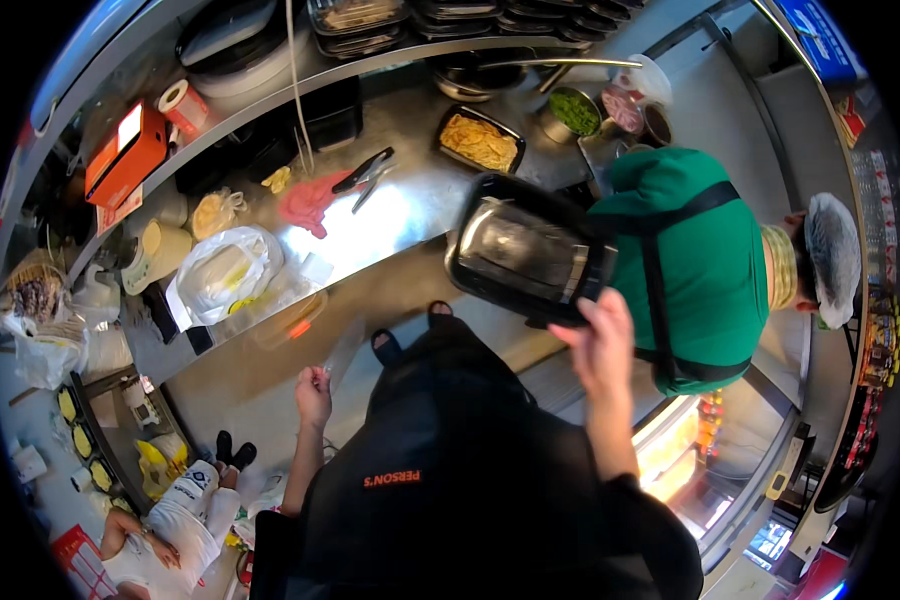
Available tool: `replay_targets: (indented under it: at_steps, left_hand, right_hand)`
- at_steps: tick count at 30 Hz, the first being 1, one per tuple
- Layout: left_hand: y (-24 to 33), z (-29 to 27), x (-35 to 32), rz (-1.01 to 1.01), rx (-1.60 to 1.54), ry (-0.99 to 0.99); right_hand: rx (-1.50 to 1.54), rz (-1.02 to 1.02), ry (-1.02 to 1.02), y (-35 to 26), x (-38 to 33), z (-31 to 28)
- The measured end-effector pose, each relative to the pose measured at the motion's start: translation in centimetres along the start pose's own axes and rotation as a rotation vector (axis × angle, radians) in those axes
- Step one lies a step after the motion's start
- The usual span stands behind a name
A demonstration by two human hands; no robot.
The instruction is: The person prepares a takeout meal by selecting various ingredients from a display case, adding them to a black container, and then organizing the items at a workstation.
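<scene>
My right hand (602, 345) grips the near corner of a black plastic food tray (525, 245), held tilted over the gap in front of the counter. My left hand (313, 397) is closed lower down on the left, pinching a thin clear plastic piece (348, 347); its exact kind is blurred. On the steel counter (410, 215) beyond, another black tray of yellow-brown food (481, 140) sits near the back. Left of it lie a pair of black-handled scissors or tongs (365, 177) and a pink cloth (312, 203).
A co-worker in a green top (685, 260) stands close on the right. Metal pots, one with chopped greens (574, 111), stand at the back right. A white plastic bag (228, 275) lies on the left counter. Stacked black containers (358, 25) fill the shelf. Another person (175, 530) is at lower left.
</scene>
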State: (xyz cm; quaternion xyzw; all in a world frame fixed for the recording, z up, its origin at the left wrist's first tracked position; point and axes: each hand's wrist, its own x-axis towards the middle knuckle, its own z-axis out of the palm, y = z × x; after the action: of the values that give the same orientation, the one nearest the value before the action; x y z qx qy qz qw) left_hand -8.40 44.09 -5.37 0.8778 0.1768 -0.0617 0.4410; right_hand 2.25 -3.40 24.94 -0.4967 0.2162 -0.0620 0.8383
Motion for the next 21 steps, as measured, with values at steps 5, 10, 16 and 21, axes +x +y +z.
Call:
replay_targets:
  at_steps: [5,10,16,21]
  left_hand:
    - [1.2,-0.7,-3.4,-0.043,-0.130,0.078]
    - [7.0,-4.7,-3.8,-0.068,-0.082,0.177]
    - [14.4,-6.7,-0.4,-0.133,-0.223,0.334]
    - [20.7,-6.9,3.8,-0.124,-0.384,0.456]
  right_hand:
    - [0.085,0.039,0.223,8.5,9.2,-2.1]
    - [-0.162,-0.058,0.053,10.7,16.8,-1.4]
    - [-0.110,0.028,-0.098,13.7,23.4,4.0]
    - [0.048,0.208,-0.055,15.1,27.0,4.8]
